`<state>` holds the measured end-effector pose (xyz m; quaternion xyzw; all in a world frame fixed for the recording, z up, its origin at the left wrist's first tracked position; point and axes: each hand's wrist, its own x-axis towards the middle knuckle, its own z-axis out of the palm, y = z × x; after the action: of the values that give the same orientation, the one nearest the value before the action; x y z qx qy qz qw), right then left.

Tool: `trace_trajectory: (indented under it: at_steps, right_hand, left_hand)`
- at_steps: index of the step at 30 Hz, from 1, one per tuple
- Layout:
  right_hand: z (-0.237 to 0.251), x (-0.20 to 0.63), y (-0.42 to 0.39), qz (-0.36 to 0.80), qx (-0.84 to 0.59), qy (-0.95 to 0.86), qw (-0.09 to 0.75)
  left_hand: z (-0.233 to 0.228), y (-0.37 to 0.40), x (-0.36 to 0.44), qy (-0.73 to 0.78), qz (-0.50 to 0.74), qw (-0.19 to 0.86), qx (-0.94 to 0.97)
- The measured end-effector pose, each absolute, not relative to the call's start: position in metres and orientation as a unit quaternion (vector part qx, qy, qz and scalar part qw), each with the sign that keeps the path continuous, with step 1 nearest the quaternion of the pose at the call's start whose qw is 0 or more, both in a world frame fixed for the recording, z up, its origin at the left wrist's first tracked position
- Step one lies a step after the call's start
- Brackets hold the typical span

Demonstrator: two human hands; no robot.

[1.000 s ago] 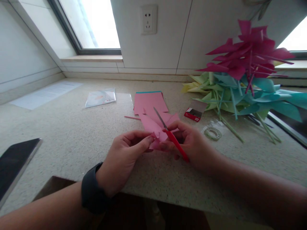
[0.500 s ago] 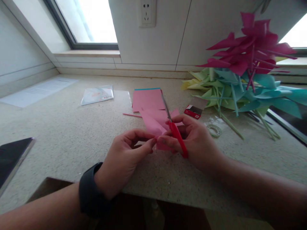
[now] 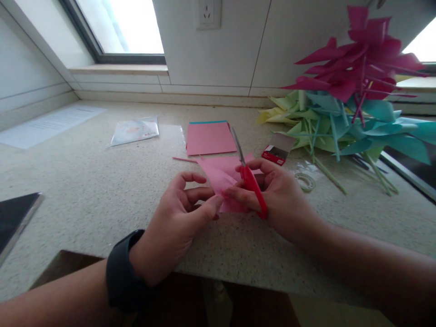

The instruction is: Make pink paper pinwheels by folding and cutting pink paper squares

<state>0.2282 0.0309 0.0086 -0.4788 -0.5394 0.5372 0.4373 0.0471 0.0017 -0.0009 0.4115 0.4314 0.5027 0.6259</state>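
Observation:
A pink sheet of paper, cut and folded inward, lies on the counter between my hands. My left hand has its thumb and lower fingers at the paper's near left edge, pinching it, while its index finger is raised off the paper. My right hand carries red-handled scissors, blades pointing away and up, handles hooked over its fingers. Its thumb and a fingertip press on the gathered middle of the pink paper. What lies under those fingertips is hidden.
Behind the paper are a stack of pink sheets and a thin pink stick. Rightward sit a small red box, a tape roll and a pile of paper pinwheels. A plastic packet lies left, a dark flat object nearer.
My left index finger has lifted off the paper and bent back. My right thumb now presses on the paper's middle. The camera view has shifted slightly.

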Motion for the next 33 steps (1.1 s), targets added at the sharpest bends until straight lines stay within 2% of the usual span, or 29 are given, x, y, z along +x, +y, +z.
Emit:
trace_trajectory:
  at_steps: [5,14,22,33]
  right_hand:
    - [0.0095,0.2291,0.03,0.531,-0.477,-0.551,0.432]
    - [0.009,0.2326,0.0283,0.516,-0.478,-0.578,0.414]
    - [0.0113,0.2313,0.027,0.551,-0.473,-0.558,0.401]
    - [0.0108,0.2303,0.0272,0.537,-0.481,-0.559,0.411]
  left_hand:
    - [0.0,0.0042,0.0475,0.437,0.497,0.632,0.403]
    - [0.0024,0.0054,0.0416,0.456,0.394,0.618,0.505]
    - [0.0027,0.0036,0.0396,0.476,0.393,0.595,0.515]
    - [0.0043,0.0031,0.0406,0.492,0.367,0.579,0.537]
